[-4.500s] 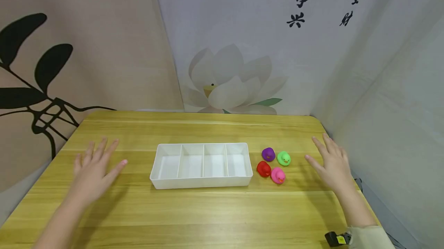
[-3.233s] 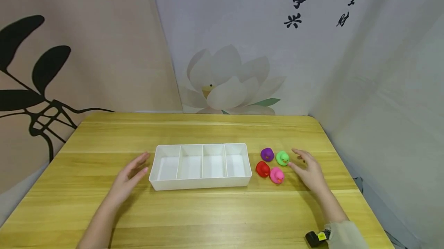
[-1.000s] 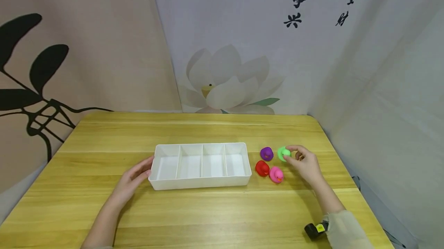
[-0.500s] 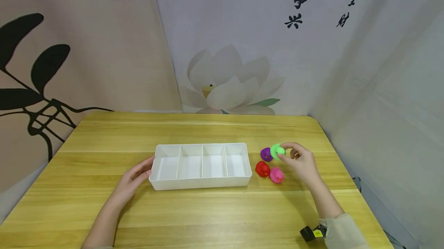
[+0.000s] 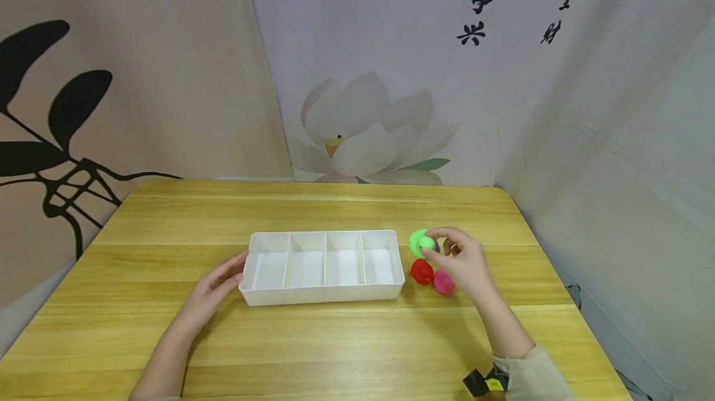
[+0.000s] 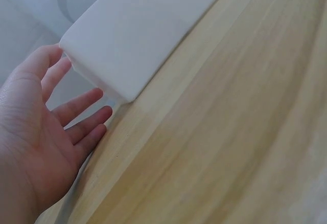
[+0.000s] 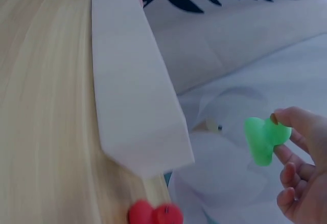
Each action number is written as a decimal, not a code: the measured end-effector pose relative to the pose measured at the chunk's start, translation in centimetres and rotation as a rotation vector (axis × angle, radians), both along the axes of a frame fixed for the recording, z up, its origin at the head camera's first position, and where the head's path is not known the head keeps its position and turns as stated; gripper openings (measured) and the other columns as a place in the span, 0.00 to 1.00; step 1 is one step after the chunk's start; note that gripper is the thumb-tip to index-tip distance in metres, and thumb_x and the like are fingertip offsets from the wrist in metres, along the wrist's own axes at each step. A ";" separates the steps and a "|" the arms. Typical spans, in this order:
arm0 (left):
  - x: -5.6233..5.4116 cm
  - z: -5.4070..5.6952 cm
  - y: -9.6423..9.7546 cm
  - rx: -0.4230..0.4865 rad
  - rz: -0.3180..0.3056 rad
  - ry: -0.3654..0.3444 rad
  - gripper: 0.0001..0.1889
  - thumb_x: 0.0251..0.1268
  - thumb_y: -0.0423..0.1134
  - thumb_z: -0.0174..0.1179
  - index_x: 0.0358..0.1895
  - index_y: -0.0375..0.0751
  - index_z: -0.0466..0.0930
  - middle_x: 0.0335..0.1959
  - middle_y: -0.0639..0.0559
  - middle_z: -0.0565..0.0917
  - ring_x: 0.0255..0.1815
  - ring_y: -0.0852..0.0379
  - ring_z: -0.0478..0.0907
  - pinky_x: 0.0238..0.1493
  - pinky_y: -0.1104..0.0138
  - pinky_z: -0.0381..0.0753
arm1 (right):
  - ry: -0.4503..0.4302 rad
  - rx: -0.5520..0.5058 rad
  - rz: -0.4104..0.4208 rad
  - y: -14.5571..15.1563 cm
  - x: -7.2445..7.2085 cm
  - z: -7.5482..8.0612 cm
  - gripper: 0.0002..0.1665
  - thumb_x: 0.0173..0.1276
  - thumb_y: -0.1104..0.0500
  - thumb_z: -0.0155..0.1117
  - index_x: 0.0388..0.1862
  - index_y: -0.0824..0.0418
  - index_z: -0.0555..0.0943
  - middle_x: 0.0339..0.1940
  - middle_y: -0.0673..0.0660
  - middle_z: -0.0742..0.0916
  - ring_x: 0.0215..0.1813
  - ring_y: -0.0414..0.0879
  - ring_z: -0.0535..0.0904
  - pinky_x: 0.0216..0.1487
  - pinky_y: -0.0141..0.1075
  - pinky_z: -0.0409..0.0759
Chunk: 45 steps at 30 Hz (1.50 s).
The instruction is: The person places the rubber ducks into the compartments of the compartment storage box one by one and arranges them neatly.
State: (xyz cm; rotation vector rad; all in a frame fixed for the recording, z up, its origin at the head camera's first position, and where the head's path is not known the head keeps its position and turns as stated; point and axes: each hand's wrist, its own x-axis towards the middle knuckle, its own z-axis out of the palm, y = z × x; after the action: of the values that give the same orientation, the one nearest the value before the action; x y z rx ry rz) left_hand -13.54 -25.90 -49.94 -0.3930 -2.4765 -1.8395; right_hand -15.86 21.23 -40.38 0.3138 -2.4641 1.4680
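Between thumb and fingers, my right hand (image 5: pixel 460 259) pinches a green rubber duck (image 5: pixel 420 243), raised above the table; in the right wrist view the green duck (image 7: pixel 263 137) is held at the fingertips. Behind it a purple duck (image 5: pixel 437 246) is mostly hidden. Just below sit a red duck (image 5: pixel 421 271) and a pink duck (image 5: pixel 444 282), side by side. At table centre stands a white tray (image 5: pixel 324 295) split by dividers into several compartments in a row. My left hand (image 5: pixel 209 292) rests against its left end, and in the left wrist view the fingers (image 6: pixel 82 106) are spread and fairly straight.
The wooden table (image 5: pixel 313 351) carries the tray and ducks. A printed curtain (image 5: pixel 368 47) hangs behind its far edge, and a pale cloth wall (image 5: pixel 625 171) stands to the right. A black wrist device (image 5: pixel 485 382) is at the right sleeve.
My right hand has pinched the green duck, lifted it and carried it left, over the purple one. Earlier, my left hand came in from the left to the tray's end and has stayed there.
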 end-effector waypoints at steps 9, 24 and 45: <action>-0.2 0.0 0.0 0.015 -0.013 0.016 0.24 0.75 0.35 0.50 0.71 0.37 0.63 0.60 0.34 0.73 0.58 0.63 0.71 0.50 0.75 0.72 | -0.003 -0.048 0.117 -3.9 1.3 2.6 0.14 0.54 0.70 0.74 0.40 0.67 0.83 0.27 0.57 0.77 0.27 0.45 0.66 0.26 0.32 0.64; -0.2 -0.2 -0.1 0.035 -0.017 0.011 0.24 0.75 0.35 0.49 0.70 0.36 0.63 0.61 0.32 0.72 0.58 0.63 0.71 0.51 0.75 0.71 | -0.034 -0.063 0.237 -8.3 0.7 1.8 0.14 0.54 0.63 0.76 0.41 0.58 0.85 0.32 0.54 0.81 0.30 0.52 0.68 0.28 0.32 0.61; 0.0 -0.2 0.1 -0.003 0.012 0.000 0.24 0.75 0.37 0.50 0.71 0.38 0.63 0.61 0.36 0.73 0.57 0.68 0.70 0.51 0.76 0.70 | 0.030 0.037 0.425 -15.0 -0.5 0.9 0.14 0.54 0.57 0.77 0.40 0.50 0.85 0.33 0.40 0.81 0.28 0.41 0.67 0.25 0.31 0.63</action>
State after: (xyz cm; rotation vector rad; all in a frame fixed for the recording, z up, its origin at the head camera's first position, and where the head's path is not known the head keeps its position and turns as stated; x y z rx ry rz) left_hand -13.57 -25.80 -50.09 -0.3775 -2.4773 -1.8315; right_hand -16.32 6.26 -39.43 0.9072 -2.5056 1.5511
